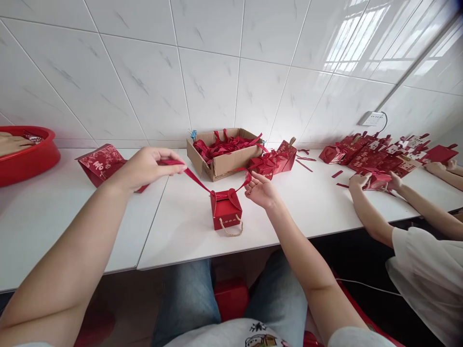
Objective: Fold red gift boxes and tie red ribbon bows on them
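Observation:
A small red gift box (226,208) stands on the white table in front of me, a gold rope handle (231,233) hanging at its near side. Red ribbon (197,179) passes through the top of the box and rises to both sides. My left hand (152,166) pinches one end, up and to the left of the box. On the other side, my right hand (263,189) has the ribbon's other end looped at its fingertips, close to the box. Both ribbon ends are lifted off the table.
Behind the box, a cardboard carton (227,164) holds many red ribbons. Bow-tied red boxes (277,161) stand beside it. A folded red box (103,166) lies left, near a red basin (29,156) with another hand inside. At right, co-workers' hands (376,180) handle boxes near several finished ones.

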A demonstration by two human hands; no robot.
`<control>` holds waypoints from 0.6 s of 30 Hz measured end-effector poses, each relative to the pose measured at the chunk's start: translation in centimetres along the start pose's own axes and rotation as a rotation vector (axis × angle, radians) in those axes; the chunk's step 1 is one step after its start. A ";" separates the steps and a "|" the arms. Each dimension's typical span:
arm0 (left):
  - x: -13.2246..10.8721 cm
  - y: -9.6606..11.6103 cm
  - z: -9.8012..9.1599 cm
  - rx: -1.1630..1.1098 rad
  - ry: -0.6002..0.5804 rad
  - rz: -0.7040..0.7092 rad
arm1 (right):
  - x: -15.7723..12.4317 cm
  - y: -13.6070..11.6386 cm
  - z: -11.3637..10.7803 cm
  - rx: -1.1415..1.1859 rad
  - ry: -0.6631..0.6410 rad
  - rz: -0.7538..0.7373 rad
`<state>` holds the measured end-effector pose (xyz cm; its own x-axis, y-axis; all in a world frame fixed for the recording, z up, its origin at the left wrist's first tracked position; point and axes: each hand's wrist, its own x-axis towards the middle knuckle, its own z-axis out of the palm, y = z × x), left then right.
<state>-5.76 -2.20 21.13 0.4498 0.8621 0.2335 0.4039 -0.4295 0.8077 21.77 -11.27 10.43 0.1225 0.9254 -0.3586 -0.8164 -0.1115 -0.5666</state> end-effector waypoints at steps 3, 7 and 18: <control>1.0 0.7 0.1 -0.031 -0.100 0.051 | -0.4 -0.6 0.4 -0.081 -0.018 -0.097; 2.0 2.1 0.5 -0.074 -0.122 0.141 | -1.0 -1.3 1.5 -0.288 -0.090 -0.339; 4.1 3.6 3.6 -0.489 -0.191 0.138 | -1.8 -1.8 6.1 -0.785 -0.290 -0.847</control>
<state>0.43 -1.15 23.08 0.6279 0.7226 0.2889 -0.0659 -0.3205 0.9449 19.59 -10.54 16.64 0.2416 0.8476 0.4725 0.0443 0.4768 -0.8779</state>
